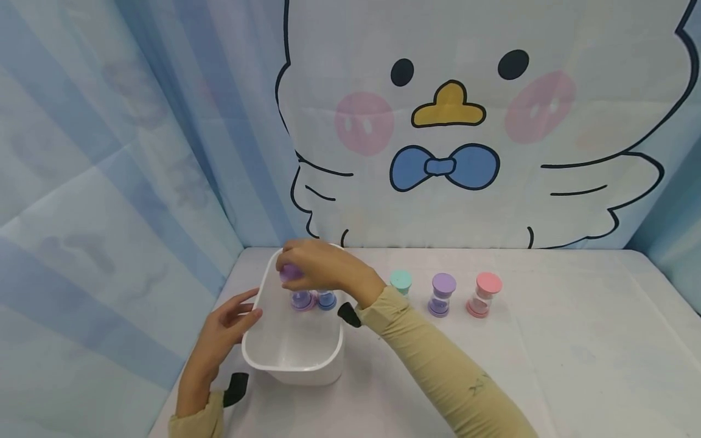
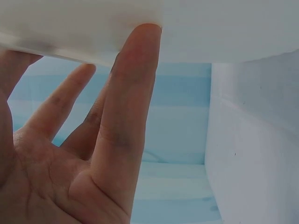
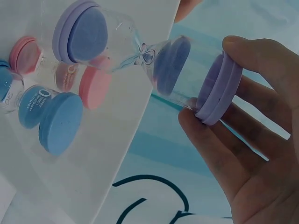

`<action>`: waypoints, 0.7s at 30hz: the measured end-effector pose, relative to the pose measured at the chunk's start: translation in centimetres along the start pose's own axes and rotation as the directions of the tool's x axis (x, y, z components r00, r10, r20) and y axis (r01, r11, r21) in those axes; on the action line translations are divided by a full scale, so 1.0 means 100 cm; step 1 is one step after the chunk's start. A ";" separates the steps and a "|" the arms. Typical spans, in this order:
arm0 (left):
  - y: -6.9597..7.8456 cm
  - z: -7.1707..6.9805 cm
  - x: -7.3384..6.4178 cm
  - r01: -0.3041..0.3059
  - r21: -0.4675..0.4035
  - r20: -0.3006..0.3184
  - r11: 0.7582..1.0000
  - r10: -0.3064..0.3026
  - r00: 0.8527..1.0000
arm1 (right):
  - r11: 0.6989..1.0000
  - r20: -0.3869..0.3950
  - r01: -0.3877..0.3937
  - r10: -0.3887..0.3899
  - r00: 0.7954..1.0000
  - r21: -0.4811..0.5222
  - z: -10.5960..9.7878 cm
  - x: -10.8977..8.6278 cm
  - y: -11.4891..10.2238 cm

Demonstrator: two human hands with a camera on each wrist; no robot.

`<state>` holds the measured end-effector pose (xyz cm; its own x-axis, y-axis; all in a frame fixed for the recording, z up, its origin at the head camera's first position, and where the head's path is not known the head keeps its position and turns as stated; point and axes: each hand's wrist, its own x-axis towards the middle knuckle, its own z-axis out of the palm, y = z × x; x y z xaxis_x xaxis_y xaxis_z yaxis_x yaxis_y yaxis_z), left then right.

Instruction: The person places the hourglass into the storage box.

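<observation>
My right hand [image 1: 323, 264] is over a white bin [image 1: 296, 368], pinching a purple-capped hourglass [image 3: 219, 91] by one end cap between thumb and fingers. The held hourglass has purple sand in both bulbs. Inside the bin are a pink-capped hourglass [image 3: 96, 88] and a blue-capped hourglass [image 3: 60, 123]; another blue piece is cut off at the edge of the right wrist view. At the bin's left side, my left hand [image 1: 224, 328] touches the outer wall with its fingertips. In the left wrist view those fingers [image 2: 126, 107] look fairly straight against the white plastic.
Right of the bin, a mint-capped hourglass [image 1: 401, 280], a purple-capped hourglass [image 1: 443, 283] and a pink-capped hourglass [image 1: 488, 283] stand in a row on the white table [image 1: 575, 365]. My right forearm partly covers the mint one. A printed curtain [image 1: 449, 213] hangs behind.
</observation>
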<state>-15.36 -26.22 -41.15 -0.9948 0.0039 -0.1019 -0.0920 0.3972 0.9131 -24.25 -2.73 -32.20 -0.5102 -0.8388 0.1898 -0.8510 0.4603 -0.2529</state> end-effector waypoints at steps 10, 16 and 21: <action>0.000 0.001 0.001 -0.006 -0.016 0.013 1.000 0.006 1.000 | 1.000 0.096 -0.031 0.031 0.995 -0.003 0.009 0.008 0.001; 0.001 0.001 0.001 0.003 -0.018 0.012 1.000 -0.003 1.000 | 1.000 0.111 -0.011 0.012 0.994 -0.006 0.013 0.013 0.002; 0.001 0.000 0.000 0.001 -0.021 0.011 1.000 0.000 1.000 | 1.000 0.147 -0.014 0.014 0.989 -0.002 0.015 0.018 0.000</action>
<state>-15.38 -26.22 -41.09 -0.9942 0.0139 -0.1066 -0.0935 0.3779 0.9211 -25.02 -4.70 -33.32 -0.4986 -0.8656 0.0451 -0.8439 0.4729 -0.2535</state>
